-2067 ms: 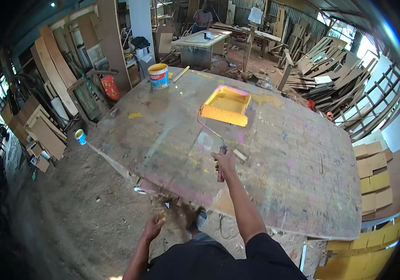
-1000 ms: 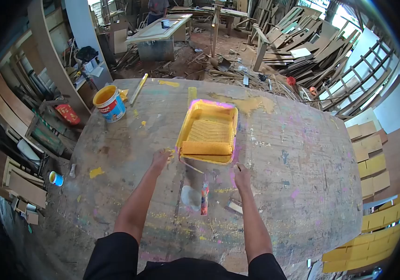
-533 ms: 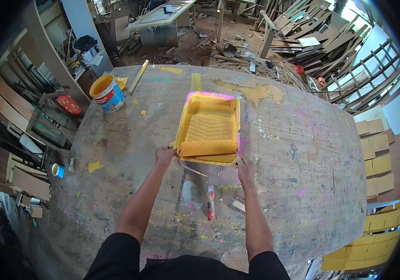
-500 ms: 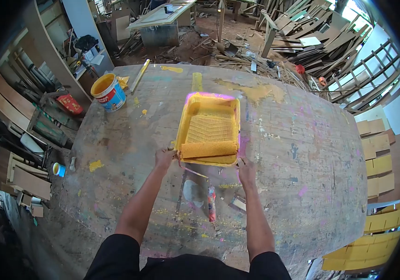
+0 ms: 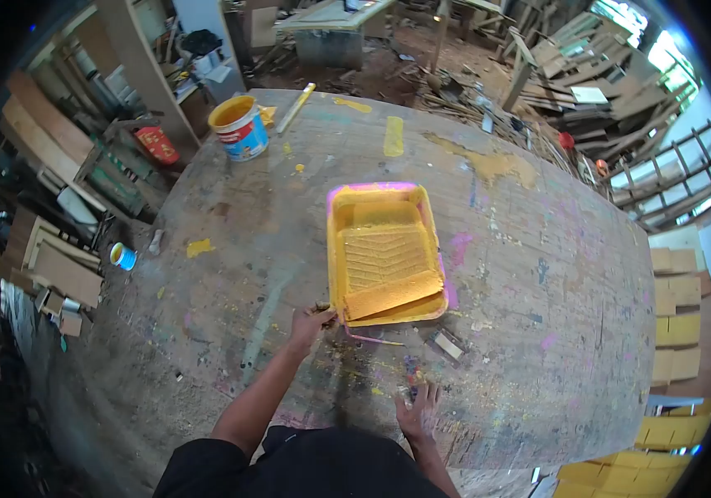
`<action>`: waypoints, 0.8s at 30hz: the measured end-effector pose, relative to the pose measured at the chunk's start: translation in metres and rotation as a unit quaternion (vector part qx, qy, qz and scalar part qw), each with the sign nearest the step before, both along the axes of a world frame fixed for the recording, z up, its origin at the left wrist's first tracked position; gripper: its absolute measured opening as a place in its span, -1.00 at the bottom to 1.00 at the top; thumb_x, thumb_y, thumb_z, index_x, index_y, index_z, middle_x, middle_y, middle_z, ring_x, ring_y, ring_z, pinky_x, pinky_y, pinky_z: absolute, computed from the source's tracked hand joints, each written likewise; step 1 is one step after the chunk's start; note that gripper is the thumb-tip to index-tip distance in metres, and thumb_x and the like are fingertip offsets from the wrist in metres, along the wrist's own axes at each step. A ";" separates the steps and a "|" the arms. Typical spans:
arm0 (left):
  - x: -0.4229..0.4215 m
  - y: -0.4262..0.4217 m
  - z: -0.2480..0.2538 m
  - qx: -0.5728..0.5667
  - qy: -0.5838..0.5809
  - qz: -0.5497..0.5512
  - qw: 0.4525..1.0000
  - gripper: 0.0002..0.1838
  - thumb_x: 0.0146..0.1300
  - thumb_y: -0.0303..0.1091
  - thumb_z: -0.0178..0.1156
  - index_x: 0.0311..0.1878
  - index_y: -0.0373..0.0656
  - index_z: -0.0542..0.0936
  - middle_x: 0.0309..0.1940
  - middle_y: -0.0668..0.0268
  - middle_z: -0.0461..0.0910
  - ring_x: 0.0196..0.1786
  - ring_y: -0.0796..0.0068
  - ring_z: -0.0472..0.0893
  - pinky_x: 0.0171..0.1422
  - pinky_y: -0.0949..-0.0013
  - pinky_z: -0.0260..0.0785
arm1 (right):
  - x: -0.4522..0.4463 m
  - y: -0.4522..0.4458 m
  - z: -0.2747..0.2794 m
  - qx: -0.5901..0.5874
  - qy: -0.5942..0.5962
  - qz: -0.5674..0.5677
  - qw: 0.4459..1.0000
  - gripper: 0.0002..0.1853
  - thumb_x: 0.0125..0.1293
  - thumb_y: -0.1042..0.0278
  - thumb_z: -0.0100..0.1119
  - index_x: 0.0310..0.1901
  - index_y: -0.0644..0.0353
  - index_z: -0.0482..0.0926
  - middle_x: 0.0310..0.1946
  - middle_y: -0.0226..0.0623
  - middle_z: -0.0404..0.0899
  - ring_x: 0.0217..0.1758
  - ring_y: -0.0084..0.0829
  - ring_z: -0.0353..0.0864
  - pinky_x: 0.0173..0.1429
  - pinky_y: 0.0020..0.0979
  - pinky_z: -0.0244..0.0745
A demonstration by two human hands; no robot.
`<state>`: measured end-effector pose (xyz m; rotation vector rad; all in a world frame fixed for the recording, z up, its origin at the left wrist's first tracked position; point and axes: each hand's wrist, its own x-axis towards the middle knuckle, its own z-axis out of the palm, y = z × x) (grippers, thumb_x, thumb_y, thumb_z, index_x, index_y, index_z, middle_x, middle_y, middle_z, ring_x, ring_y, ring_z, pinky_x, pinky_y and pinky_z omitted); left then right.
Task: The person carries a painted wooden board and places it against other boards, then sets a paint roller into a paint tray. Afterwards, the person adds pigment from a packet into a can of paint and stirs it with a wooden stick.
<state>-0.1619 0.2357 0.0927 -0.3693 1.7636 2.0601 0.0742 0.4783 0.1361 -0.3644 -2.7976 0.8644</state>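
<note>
1. Scrap boards [image 5: 604, 70] lie heaped on the workshop floor far beyond the paint tray and to its right, and yellow panels [image 5: 613, 475] lie low at the far right, on the near side.
2. Under the paint tray [image 5: 384, 257] I have a broad worktable [image 5: 538, 357], streaked with old yellow, pink and green paint. From where I sit, the tray is near the middle of the view, yellow inside, with pink along its far rim.
3. I see the paint roller [image 5: 394, 296] lying aslant in the near end of the tray, coated in yellow, its wire frame [image 5: 374, 339] showing past the near edge.
4. On my left hand [image 5: 312, 324] the fingers are drawn narrow, holding the tray's near left corner.
5. On my right hand [image 5: 422, 412], nearer to me than the tray, the fingers are spread, just beside the roller handle [image 5: 413, 370]; I cannot tell whether they touch it.
6. Just off the tray's near right corner I see a small block [image 5: 448, 345]. Beyond the tray, to its left, stand a paint bucket [image 5: 241, 137] and, beside it, a flat yellow-ended stick [image 5: 296, 108].
</note>
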 end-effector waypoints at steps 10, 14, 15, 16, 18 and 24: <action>-0.011 -0.021 -0.038 0.040 0.002 -0.026 0.999 -0.81 0.38 -0.44 0.35 -0.05 -0.36 0.74 -0.19 0.21 0.78 -0.18 0.41 0.76 0.01 0.32 0.65 | -0.010 0.015 -0.027 0.003 -0.013 0.013 1.000 -0.62 0.17 0.54 0.29 0.03 0.39 0.46 -0.06 0.23 0.51 0.07 0.30 0.50 0.15 0.18 0.42; -0.036 -0.061 -0.028 0.053 -0.010 -0.049 0.997 -0.74 0.37 -0.40 0.35 0.04 -0.33 0.71 -0.18 0.21 0.77 -0.15 0.43 0.76 0.03 0.33 0.63 | -0.008 -0.005 -0.012 0.070 0.005 0.000 0.998 -0.60 0.18 0.51 0.28 0.07 0.40 0.50 -0.04 0.20 0.51 0.09 0.28 0.48 0.19 0.21 0.41; -0.049 -0.077 -0.028 0.054 -0.002 -0.031 0.998 -0.70 0.36 -0.38 0.37 0.09 -0.31 0.70 -0.17 0.22 0.77 -0.15 0.43 0.76 0.03 0.33 0.63 | -0.008 -0.015 -0.011 0.102 0.022 -0.008 0.995 -0.57 0.19 0.49 0.26 0.11 0.39 0.52 -0.01 0.20 0.51 0.12 0.28 0.46 0.23 0.25 0.39; -0.065 -0.098 -0.027 0.057 0.000 -0.033 0.998 -0.70 0.36 -0.38 0.37 0.09 -0.31 0.70 -0.17 0.22 0.77 -0.15 0.43 0.76 0.03 0.33 0.63 | -0.008 -0.029 -0.011 0.105 0.024 -0.010 0.994 -0.57 0.19 0.49 0.26 0.11 0.39 0.52 -0.01 0.20 0.51 0.12 0.28 0.46 0.23 0.25 0.39; -0.109 -0.142 -0.024 0.111 0.065 0.033 0.991 -0.82 0.29 -0.38 0.40 -0.09 -0.22 0.73 -0.27 0.33 0.74 -0.26 0.49 0.73 -0.15 0.37 0.61 | -0.005 -0.064 -0.014 0.169 0.074 -0.010 0.983 -0.56 0.18 0.45 0.30 0.11 0.38 0.54 0.03 0.20 0.50 0.19 0.30 0.44 0.31 0.31 0.35; -0.236 -0.270 -0.034 0.037 0.088 0.096 0.991 -0.80 0.29 -0.36 0.37 -0.07 -0.21 0.72 -0.26 0.36 0.73 -0.24 0.59 0.71 -0.17 0.41 0.55 | 0.005 -0.210 -0.022 0.075 0.002 -0.019 0.997 -0.61 0.27 0.36 0.35 0.11 0.32 0.62 0.05 0.18 0.60 0.22 0.35 0.50 0.43 0.29 0.31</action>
